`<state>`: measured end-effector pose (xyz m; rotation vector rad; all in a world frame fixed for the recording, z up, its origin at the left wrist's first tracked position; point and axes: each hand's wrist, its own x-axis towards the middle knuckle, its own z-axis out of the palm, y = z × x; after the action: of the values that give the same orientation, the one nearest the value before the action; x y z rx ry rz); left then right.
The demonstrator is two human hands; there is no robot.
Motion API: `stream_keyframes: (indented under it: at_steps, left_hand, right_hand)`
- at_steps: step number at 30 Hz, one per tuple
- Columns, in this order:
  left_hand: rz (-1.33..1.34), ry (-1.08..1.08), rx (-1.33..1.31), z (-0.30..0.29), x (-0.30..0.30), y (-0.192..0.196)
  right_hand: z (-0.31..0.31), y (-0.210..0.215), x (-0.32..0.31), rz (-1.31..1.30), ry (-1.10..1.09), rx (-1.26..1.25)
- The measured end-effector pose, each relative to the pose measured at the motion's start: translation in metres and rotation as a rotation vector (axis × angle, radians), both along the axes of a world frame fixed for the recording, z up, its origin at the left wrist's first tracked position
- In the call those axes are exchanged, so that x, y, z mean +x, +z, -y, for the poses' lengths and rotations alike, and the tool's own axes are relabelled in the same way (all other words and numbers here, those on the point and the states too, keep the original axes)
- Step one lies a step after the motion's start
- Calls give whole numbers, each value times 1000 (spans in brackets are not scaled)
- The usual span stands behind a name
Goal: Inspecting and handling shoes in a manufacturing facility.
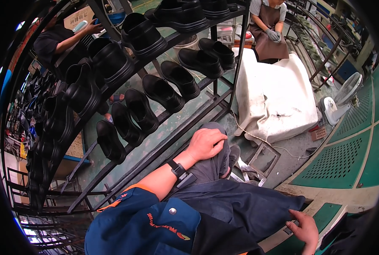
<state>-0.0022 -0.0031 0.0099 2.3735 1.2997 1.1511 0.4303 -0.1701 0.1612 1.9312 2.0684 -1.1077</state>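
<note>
My left hand rests on the knee of my grey trousers, its fingers draped over the cloth and partly hidden. A dark band with a small device is on that wrist. At the lower right, my right hand lies by the edge of a dark blue apron spread over my lap. Its fingers are apart, touching the cloth, and I see nothing held in it. Neither hand touches the black shoes standing in rows on the metal rack ahead of my left arm.
A white cloth-covered block stands ahead on the right, with a seated person in grey gloves behind it. A white fan and green perforated panels line the right side. Another person is beyond the rack.
</note>
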Motion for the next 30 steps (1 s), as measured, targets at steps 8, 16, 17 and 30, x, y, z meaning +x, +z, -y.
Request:
stream_keyframes:
  at_steps: [8, 16, 17, 30]
  left_hand:
    - [13, 1, -10, 0, 0, 0]
    - [3, 5, -7, 1, -1, -2]
    - [4, 5, -7, 1, -1, -2]
    - [-29, 48, -13, 3, -2, -5]
  right_hand:
    - [0, -1, 0, -10, 6, 13]
    - [0, -2, 2, -12, 27, 27]
    - [1, -3, 3, -12, 27, 27]
    - [0, 4, 1, 20, -34, 22]
